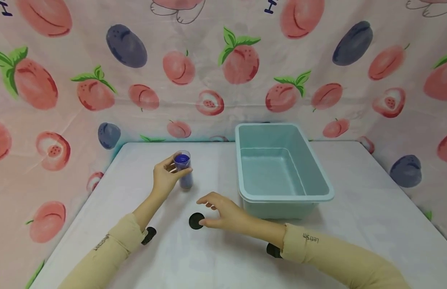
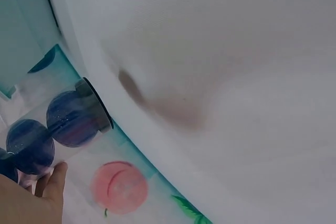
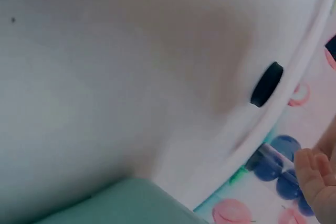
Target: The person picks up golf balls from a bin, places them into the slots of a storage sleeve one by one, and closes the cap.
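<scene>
A clear cylindrical tube (image 1: 186,176) with several dark blue balls (image 2: 71,119) inside stands upright at the left of the table. My left hand (image 1: 164,177) grips it near its top, thumb on one side and fingers on the other. The top end looks uncovered in the head view. To the right, my right hand (image 1: 226,212) hovers with thumb and fingers apart, holding nothing. Beside its thumb tip is a round black lid (image 1: 195,221), which lies flat on the table; whether the thumb touches it I cannot tell. The lid (image 3: 267,84) also shows in the right wrist view.
A light teal plastic basin (image 1: 281,198) stands right of the tube on the white table (image 1: 216,257). Behind the table hangs a fruit-print cloth (image 1: 216,48). Small black devices (image 1: 149,236) sit under both wrists.
</scene>
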Available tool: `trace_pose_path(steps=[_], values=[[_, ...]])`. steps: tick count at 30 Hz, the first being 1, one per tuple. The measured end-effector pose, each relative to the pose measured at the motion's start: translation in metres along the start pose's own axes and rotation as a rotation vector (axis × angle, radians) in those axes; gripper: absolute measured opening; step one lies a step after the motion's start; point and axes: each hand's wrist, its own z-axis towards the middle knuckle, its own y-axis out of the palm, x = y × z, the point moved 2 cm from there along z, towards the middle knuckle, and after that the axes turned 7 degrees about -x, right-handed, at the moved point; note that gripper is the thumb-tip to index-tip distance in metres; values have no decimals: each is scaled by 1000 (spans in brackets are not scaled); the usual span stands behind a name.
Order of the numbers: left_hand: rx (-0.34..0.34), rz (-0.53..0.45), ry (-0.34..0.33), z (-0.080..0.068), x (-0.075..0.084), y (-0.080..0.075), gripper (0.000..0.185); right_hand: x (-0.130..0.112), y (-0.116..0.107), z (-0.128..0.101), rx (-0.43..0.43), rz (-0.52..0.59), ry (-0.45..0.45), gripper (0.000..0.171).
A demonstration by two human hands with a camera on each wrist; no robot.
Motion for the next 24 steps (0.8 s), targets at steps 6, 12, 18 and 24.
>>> trace_pose_path(steps=[6,12,18,24], values=[[-26,37,-26,-1,-9,-6,60,13,16,8,-124,-93,104,55],[-39,19,-51,-2,-17,-13,59,25,27,15,-227,-232,144,61],[-50,19,-62,-1,-22,-19,60,28,32,20,-250,-305,162,59],[-66,27,-91,0,-25,-24,61,27,36,26,-258,-355,174,58]])
